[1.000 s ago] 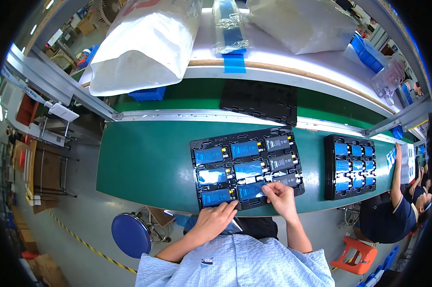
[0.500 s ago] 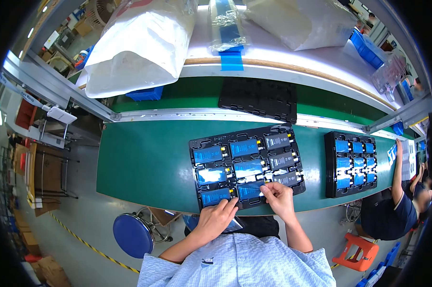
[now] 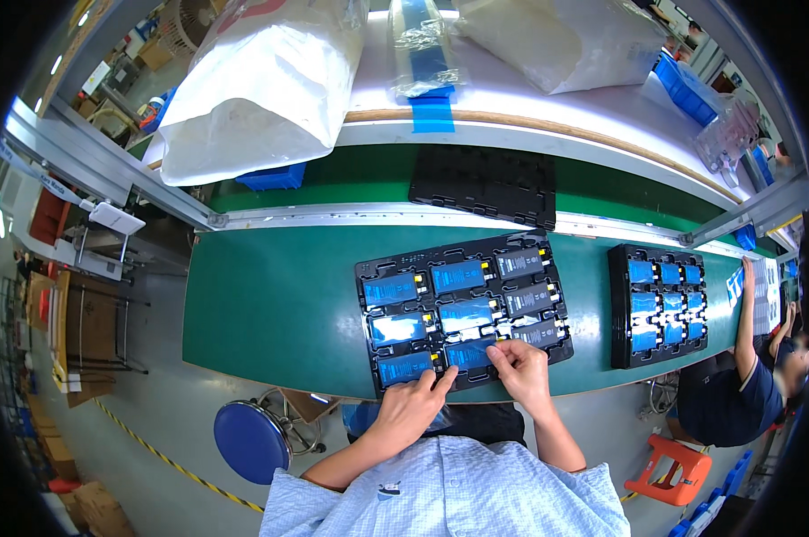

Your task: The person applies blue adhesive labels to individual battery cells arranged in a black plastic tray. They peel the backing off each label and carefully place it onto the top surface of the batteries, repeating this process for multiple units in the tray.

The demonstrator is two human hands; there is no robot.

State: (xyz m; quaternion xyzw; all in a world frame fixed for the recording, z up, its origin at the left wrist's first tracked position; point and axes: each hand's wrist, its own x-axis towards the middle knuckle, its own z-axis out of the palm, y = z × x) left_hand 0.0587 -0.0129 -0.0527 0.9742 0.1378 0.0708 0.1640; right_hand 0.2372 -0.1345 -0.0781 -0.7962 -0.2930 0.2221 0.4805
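Note:
A black plastic tray (image 3: 428, 344) on the green bench holds several flat batteries in rows. Those in its left and middle columns have shiny blue faces, while the right column's are dark grey. Over the front middle battery (image 3: 470, 354), my right hand (image 3: 522, 369) pinches thumb and finger together at the right end; what is between the fingertips is too small to make out. My left hand (image 3: 410, 408) has its fingers apart, one fingertip at that battery's left edge and another by the front left battery (image 3: 404, 368).
Another black tray (image 3: 617, 309) of blue batteries sits to the right. An empty-looking black tray (image 3: 485, 186) lies behind the bench rail, below a shelf with a white bag (image 3: 252, 107). A blue stool (image 3: 250, 441) and an orange stool (image 3: 673, 470) stand on the floor. A co-worker (image 3: 731, 403) is at right.
My left hand has shifted slightly right, and its index finger now reaches the front middle battery's left edge. My right hand stays pinched at the same spot.

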